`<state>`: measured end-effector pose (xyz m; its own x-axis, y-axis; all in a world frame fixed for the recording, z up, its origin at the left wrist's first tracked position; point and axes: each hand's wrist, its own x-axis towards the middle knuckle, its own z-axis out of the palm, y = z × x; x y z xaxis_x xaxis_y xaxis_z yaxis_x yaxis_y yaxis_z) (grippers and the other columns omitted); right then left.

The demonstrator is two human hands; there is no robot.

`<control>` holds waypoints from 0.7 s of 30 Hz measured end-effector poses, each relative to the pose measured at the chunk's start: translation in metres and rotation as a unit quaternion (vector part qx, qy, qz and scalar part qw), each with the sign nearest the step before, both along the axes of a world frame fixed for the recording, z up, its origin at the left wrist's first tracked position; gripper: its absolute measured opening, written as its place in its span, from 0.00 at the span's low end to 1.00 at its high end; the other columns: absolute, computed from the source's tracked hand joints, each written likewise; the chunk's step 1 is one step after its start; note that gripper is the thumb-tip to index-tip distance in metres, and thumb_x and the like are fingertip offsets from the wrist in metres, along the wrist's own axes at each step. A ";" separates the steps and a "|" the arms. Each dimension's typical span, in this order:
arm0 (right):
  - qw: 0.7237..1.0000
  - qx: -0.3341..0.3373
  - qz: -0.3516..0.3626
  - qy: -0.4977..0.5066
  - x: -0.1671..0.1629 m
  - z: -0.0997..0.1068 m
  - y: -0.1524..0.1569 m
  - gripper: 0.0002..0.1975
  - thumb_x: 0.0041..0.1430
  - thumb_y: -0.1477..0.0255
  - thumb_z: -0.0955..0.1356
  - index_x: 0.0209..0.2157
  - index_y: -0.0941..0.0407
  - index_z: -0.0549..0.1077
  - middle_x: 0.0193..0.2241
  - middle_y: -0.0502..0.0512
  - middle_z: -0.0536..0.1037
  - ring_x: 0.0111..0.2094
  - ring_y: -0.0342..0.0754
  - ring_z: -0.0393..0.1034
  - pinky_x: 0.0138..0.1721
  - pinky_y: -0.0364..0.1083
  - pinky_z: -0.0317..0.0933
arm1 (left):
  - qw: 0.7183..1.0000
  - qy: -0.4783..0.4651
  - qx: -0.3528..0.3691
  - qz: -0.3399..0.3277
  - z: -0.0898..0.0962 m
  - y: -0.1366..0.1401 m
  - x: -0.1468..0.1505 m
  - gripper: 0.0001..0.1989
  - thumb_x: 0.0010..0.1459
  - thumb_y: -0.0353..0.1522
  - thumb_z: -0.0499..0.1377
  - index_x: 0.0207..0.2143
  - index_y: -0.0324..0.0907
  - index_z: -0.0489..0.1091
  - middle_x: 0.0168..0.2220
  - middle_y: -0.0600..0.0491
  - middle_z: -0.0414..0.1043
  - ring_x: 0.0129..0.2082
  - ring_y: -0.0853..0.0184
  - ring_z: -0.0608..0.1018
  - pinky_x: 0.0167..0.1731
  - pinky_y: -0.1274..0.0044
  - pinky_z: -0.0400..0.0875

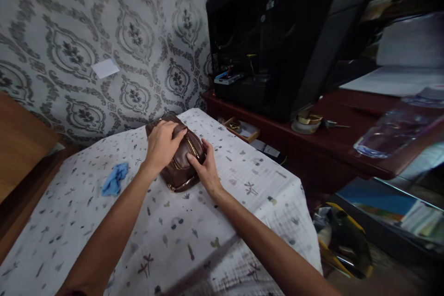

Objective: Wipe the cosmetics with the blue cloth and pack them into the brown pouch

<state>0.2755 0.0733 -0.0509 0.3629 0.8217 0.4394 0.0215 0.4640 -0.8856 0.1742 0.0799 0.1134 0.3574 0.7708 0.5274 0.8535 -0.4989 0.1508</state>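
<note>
A brown leather bag [182, 157] with gold-coloured zips lies on the patterned white cloth [222, 236]. My left hand [162, 142] is over the bag's left side and top, its fingers curled against the leather and its thumb near a zip. What exactly those fingertips pinch is hidden. On the right side, my right hand [207, 169] grips the bag's edge, thumb on the front face and fingers behind the rim. A crumpled blue cloth [115, 179] rests to the left of my left forearm.
A dark red desk [333, 148] stands at the right, bearing a large black screen [263, 46], a roll of tape [308, 122] and a clear plastic bottle [385, 129]. A small open box [243, 130] sits under its edge. Patterned wallpaper [135, 32] rises behind.
</note>
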 end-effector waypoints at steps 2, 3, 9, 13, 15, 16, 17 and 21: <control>1.000 0.002 0.004 -0.004 0.000 -0.001 0.001 0.36 0.58 0.55 0.71 0.62 0.55 0.58 0.60 0.64 0.67 0.61 0.57 0.64 0.63 0.58 0.58 | 0.998 -0.052 -0.018 -0.003 -0.002 0.003 0.001 0.13 0.63 0.34 0.56 0.26 0.42 0.71 0.31 0.51 0.75 0.36 0.62 0.74 0.40 0.72 0.67; 1.000 0.003 0.005 -0.007 0.001 -0.002 0.002 0.36 0.58 0.55 0.71 0.62 0.55 0.59 0.59 0.64 0.68 0.60 0.57 0.64 0.63 0.58 0.59 | 0.997 -0.075 -0.027 -0.006 -0.003 0.004 0.002 0.12 0.62 0.34 0.56 0.25 0.42 0.70 0.30 0.52 0.75 0.35 0.63 0.74 0.39 0.73 0.67; 0.999 0.015 -0.002 -0.040 0.002 -0.005 0.005 0.35 0.59 0.55 0.70 0.62 0.56 0.60 0.56 0.63 0.71 0.57 0.56 0.67 0.59 0.56 0.62 | 0.986 -0.123 -0.034 -0.105 -0.015 -0.006 0.004 0.14 0.61 0.34 0.57 0.22 0.42 0.68 0.28 0.50 0.75 0.35 0.62 0.75 0.39 0.72 0.69; 0.999 0.023 -0.015 -0.044 0.000 -0.007 0.008 0.34 0.59 0.56 0.71 0.62 0.55 0.61 0.56 0.62 0.72 0.57 0.56 0.67 0.59 0.56 0.62 | 0.981 -0.091 -0.056 -0.161 -0.019 -0.018 0.001 0.13 0.62 0.34 0.57 0.24 0.43 0.71 0.32 0.49 0.78 0.39 0.60 0.77 0.44 0.70 0.71; 0.999 0.022 -0.017 -0.044 -0.001 -0.006 0.008 0.34 0.59 0.56 0.71 0.62 0.55 0.61 0.56 0.62 0.73 0.57 0.56 0.67 0.59 0.57 0.62 | 0.982 -0.083 -0.052 -0.163 -0.016 -0.023 -0.003 0.11 0.63 0.34 0.57 0.28 0.43 0.74 0.35 0.49 0.79 0.42 0.60 0.77 0.47 0.69 0.71; 0.999 0.020 -0.019 -0.045 -0.001 -0.006 0.008 0.34 0.59 0.56 0.71 0.62 0.54 0.61 0.56 0.62 0.73 0.56 0.56 0.67 0.59 0.57 0.62 | 0.984 -0.079 -0.043 -0.152 -0.014 -0.024 -0.007 0.08 0.62 0.34 0.58 0.32 0.43 0.75 0.37 0.49 0.80 0.44 0.59 0.77 0.48 0.68 0.70; 0.999 0.018 -0.020 -0.045 -0.001 -0.005 0.007 0.34 0.58 0.56 0.71 0.62 0.54 0.61 0.56 0.62 0.73 0.56 0.56 0.68 0.58 0.57 0.62 | 0.988 -0.072 -0.030 -0.132 -0.012 -0.026 -0.011 0.07 0.62 0.34 0.59 0.37 0.44 0.76 0.41 0.49 0.79 0.46 0.59 0.76 0.50 0.68 0.70; 0.999 0.002 0.005 -0.046 0.002 0.000 0.001 0.40 0.56 0.53 0.72 0.64 0.55 0.58 0.60 0.64 0.68 0.61 0.57 0.64 0.62 0.59 0.60 | 1.000 -0.018 0.008 0.004 -0.005 -0.031 -0.029 0.09 0.58 0.30 0.61 0.42 0.45 0.74 0.43 0.50 0.77 0.45 0.58 0.75 0.45 0.69 0.68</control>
<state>0.2778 0.0739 -0.0508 0.3124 0.8238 0.4731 0.0968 0.4678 -0.8785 0.1451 0.0489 0.1082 0.3322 0.7650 0.5517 0.8516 -0.4947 0.1731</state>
